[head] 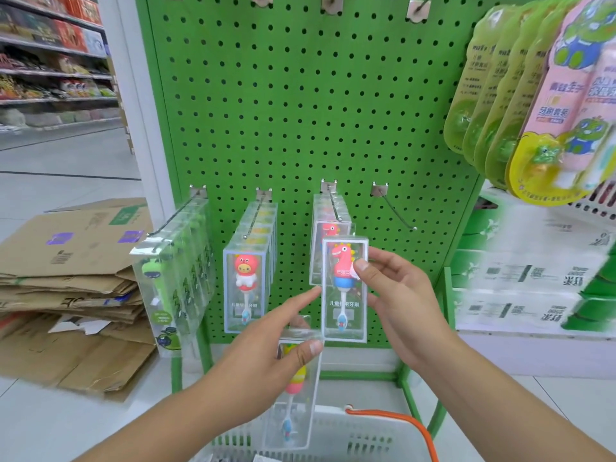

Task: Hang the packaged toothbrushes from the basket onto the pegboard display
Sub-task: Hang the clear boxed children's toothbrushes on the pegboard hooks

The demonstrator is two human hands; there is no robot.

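Hands are seen each pinching a boxed toothbrush: the right hand (396, 295) lifts a dinosaur pack (345, 288) toward its hook (335, 203) on the pegboard (300, 111); the left hand (266, 358) keeps a second pack (295, 391) above the basket (350, 438). Should the hang-hole be missed, the slick pack could be dropped.

basket (333, 438) cut off, right packs (550, 95) blurred

Two packaged toothbrushes are in the hands: one in the right hand (393, 291), one in the left hand (266, 355). Four lower hooks beyond them, one bare.
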